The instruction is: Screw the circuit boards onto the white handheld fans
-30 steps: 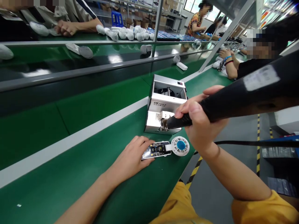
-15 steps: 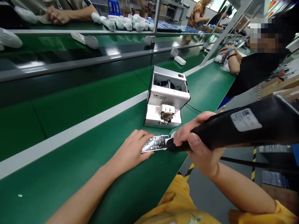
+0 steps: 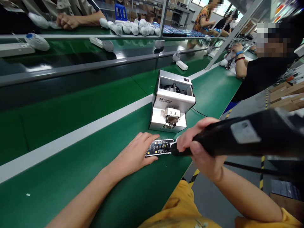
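My right hand [image 3: 201,152] is wrapped round a black electric screwdriver [image 3: 237,137], whose tip rests on the right end of a small white device with a bare circuit board [image 3: 159,147]. That device lies on the green bench [image 3: 95,177]. My left hand [image 3: 135,153] lies on the device's left end, fingers stretched out and pressing it down. The device's round head is hidden behind the tool and my right hand. Just behind stands a silver screw feeder box [image 3: 173,106].
A white stripe [image 3: 71,136] runs along the bench, with a dark conveyor belt [image 3: 71,60] beyond it carrying white parts. Other people sit across the belt and at the right. The bench edge and a grey floor with yellow-black tape [image 3: 196,177] lie at the right.
My right hand brought the screwdriver tip from the feeder box down onto the device, hiding its round head. My left hand stayed on the device.
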The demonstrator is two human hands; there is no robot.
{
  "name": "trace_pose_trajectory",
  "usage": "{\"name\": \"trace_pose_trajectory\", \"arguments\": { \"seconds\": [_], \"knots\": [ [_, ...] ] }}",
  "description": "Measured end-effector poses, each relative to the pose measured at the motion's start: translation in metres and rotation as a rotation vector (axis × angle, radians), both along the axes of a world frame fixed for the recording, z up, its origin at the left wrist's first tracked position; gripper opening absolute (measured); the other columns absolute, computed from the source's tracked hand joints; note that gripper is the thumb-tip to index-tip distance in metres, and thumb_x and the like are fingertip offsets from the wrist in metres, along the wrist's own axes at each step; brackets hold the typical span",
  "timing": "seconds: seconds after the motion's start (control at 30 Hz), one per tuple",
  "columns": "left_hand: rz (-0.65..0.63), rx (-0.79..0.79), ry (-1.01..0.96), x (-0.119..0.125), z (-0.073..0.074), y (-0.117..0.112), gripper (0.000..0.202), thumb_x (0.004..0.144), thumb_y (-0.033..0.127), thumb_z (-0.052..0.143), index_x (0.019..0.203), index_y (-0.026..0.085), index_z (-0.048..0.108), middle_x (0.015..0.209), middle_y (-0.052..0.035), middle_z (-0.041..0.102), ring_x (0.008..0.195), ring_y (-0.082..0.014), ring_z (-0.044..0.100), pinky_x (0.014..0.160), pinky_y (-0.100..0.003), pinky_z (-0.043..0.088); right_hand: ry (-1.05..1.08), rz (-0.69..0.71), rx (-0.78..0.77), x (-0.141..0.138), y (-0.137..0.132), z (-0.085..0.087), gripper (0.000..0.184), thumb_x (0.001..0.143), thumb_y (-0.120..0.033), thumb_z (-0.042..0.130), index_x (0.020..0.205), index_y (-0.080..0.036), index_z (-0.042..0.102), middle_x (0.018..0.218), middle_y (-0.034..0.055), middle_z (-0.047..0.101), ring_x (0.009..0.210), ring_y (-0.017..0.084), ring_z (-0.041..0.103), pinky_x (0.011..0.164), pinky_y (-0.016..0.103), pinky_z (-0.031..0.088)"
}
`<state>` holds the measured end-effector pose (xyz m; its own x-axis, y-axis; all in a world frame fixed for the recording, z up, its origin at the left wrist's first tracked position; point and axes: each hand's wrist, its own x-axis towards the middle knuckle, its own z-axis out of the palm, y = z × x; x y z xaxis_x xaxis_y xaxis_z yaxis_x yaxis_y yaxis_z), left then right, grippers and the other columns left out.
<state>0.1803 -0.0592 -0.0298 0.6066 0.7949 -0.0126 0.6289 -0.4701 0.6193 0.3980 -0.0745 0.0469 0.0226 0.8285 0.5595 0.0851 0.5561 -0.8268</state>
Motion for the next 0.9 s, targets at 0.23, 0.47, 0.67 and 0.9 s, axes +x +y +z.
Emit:
{"name": "trace_pose_trajectory", "arguments": {
  "seconds": [0.23, 0.47, 0.67, 0.9],
  "knots": [
    [0.076, -0.036, -0.003, -0.011, -0.001, 0.0, 0.038, 0.087, 0.03, 0.076, 0.119, 0.021, 0.057, 0.118, -0.0066, 0.064, 0.109, -0.0283, 0.057, 0.092, -0.043, 0.049, 0.3, -0.133, 0.237, -0.023, 0.051, 0.042, 0.023, 0.082, -0.018, 0.069, 0.099, -0.026, 0.055, 0.064, -0.0075, 0.062, 0.047, 0.015, 0.058, 0.05, 0.035, 0.053],
    [0.08, 0.024, -0.041, 0.008, -0.008, -0.005, 0.04, 0.085, 0.029, 0.079, 0.118, 0.021, 0.057, 0.118, -0.0059, 0.065, 0.107, -0.0277, 0.057, 0.092, -0.045, 0.047, 0.246, -0.089, 0.185, -0.027, 0.049, 0.031, 0.025, 0.084, -0.018, 0.071, 0.101, -0.025, 0.054, 0.064, -0.0079, 0.063, 0.048, 0.015, 0.06, 0.051, 0.034, 0.054],
    [0.085, 0.036, -0.04, 0.009, -0.007, -0.004, 0.045, 0.081, 0.03, 0.083, 0.117, 0.021, 0.058, 0.116, -0.0062, 0.066, 0.108, -0.0289, 0.058, 0.095, -0.046, 0.046, 0.203, 0.134, 0.06, -0.036, 0.026, 0.013, 0.03, 0.091, -0.023, 0.069, 0.114, -0.025, 0.05, 0.071, -0.0067, 0.065, 0.052, 0.015, 0.061, 0.053, 0.035, 0.054],
    [0.076, 0.082, -0.006, 0.011, -0.009, -0.005, 0.048, 0.081, 0.034, 0.083, 0.118, 0.019, 0.057, 0.112, -0.0081, 0.066, 0.103, -0.0297, 0.059, 0.09, -0.046, 0.048, 0.144, 0.084, 0.026, -0.05, 0.03, -0.009, 0.029, 0.089, -0.024, 0.069, 0.111, -0.027, 0.051, 0.072, -0.0045, 0.064, 0.06, 0.019, 0.064, 0.061, 0.038, 0.056]
  ]
}}
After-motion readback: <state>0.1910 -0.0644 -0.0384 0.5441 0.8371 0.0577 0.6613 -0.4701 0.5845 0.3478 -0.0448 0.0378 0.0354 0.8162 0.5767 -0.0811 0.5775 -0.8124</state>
